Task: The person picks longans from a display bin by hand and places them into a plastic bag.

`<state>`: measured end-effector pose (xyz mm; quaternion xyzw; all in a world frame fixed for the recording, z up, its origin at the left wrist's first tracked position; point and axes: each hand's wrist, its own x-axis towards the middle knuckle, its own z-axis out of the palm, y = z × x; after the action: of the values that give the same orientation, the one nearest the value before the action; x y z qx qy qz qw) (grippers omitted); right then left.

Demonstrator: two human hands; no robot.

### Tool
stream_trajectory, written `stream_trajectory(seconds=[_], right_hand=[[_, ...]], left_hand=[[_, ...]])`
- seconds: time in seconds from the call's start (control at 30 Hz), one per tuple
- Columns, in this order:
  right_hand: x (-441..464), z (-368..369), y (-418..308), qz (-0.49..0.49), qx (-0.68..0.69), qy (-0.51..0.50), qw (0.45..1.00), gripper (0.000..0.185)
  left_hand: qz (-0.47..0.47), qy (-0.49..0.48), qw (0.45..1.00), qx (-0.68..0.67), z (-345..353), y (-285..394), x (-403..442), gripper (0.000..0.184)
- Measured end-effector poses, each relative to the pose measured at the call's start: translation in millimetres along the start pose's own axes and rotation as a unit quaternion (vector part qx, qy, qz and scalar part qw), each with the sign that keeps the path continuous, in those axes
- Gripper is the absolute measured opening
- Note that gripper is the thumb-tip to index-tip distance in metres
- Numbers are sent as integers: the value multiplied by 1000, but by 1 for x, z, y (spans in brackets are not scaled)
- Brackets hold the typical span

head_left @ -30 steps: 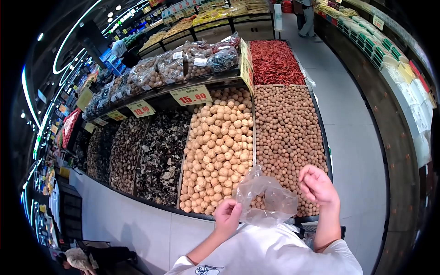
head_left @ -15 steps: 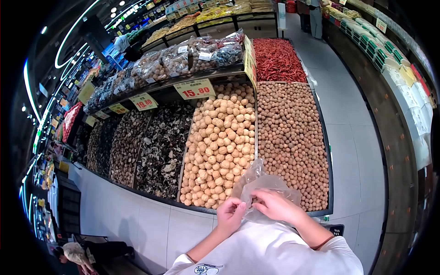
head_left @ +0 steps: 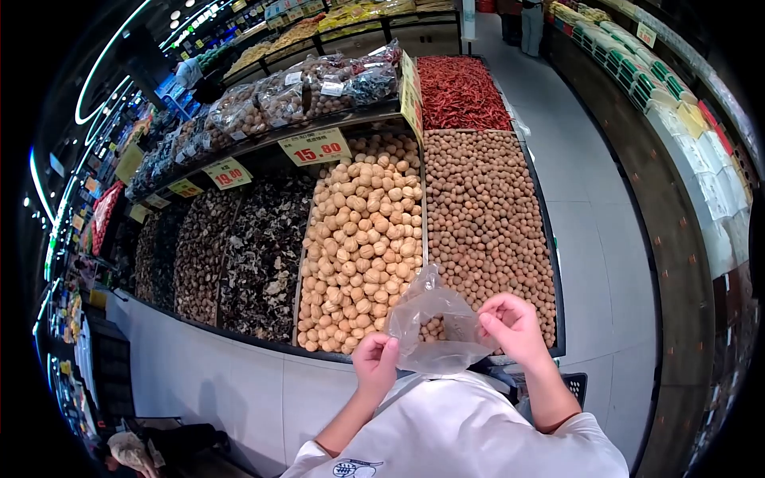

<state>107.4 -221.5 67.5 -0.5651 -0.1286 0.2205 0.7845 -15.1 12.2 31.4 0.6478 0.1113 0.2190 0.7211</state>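
A clear plastic bag [head_left: 446,350] is stretched between my two hands at the front edge of the bins, its mouth spread wide. My left hand [head_left: 374,362] pinches the bag's left edge between thumb and fingers. On the other side, my right hand [head_left: 511,323] grips the right edge the same way. Small brown balls show in the bag's middle; I cannot tell whether they lie inside or behind the film. Beyond the bag are walnuts [head_left: 362,239] on the left and round brown dried fruits, like longans [head_left: 486,207], on the right.
Dried red chillies [head_left: 462,92] fill the bin behind. Dark dried fungus [head_left: 267,247] lies left of the walnuts, under price signs [head_left: 315,147]. Bagged goods [head_left: 279,99] sit on a raised shelf. A tiled aisle [head_left: 586,239] runs along the right. A person [head_left: 131,454] is at lower left.
My hands have moved apart, and the bag, bunched between them before, is now spread with its mouth open. The whole view has shifted slightly.
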Motion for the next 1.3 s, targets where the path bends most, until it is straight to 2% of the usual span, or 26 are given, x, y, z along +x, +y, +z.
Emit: stream_trajectory(seconds=[0.17,0.33,0.4,0.43,0.47,0.53,0.57,0.63,0.77,0.8,0.87,0.93,1.0,1.03,1.07,1.17,1.3], right_hand=[[4,-12,12,-10,-47,118,992,10],[30,-30,31,-15,-99,156,983,15],[51,-35,38,-86,-311,172,931,24],[60,-35,35,-50,-372,179,909,36],[71,-35,34,-49,-375,182,908,36],[94,-38,41,-19,-518,170,838,45],[105,-42,50,-17,-522,170,836,45],[127,-49,70,-36,-607,169,776,53],[165,-42,84,9,-660,124,741,56],[175,-40,88,11,-661,123,740,56],[191,-37,96,40,-704,99,702,56],[205,-34,102,40,-707,92,700,54],[218,-34,110,11,-738,76,671,51],[224,-35,114,5,-764,69,642,42],[229,-37,119,6,-765,69,641,42],[240,-41,128,21,-806,28,591,27],[241,-42,131,8,-791,52,610,34]], left_hand=[[-12,7,1000,22,-2,4,1,17],[-16,2,1000,17,-15,2,2,16],[-22,-3,1000,10,-20,5,5,16],[-28,-6,1000,5,-23,6,6,16],[-30,-8,1000,1,-27,5,8,16],[-35,-13,999,-2,-35,-1,8,13],[-38,-13,999,-6,-36,-3,9,13],[-40,-8,999,-20,-39,-5,13,12],[-50,-18,998,-28,-41,-7,18,11],[-30,-39,999,-21,-43,-13,19,11],[-13,-58,998,-14,-47,-18,19,11],[8,-101,995,21,-47,-17,22,11],[0,-99,995,18,-48,-16,26,11],[-11,-96,995,16,-48,-17,27,12],[-11,-96,995,15,-49,-17,30,12],[-8,-102,995,15,-51,-17,39,13],[-15,-104,994,13,-53,-23,46,13]])
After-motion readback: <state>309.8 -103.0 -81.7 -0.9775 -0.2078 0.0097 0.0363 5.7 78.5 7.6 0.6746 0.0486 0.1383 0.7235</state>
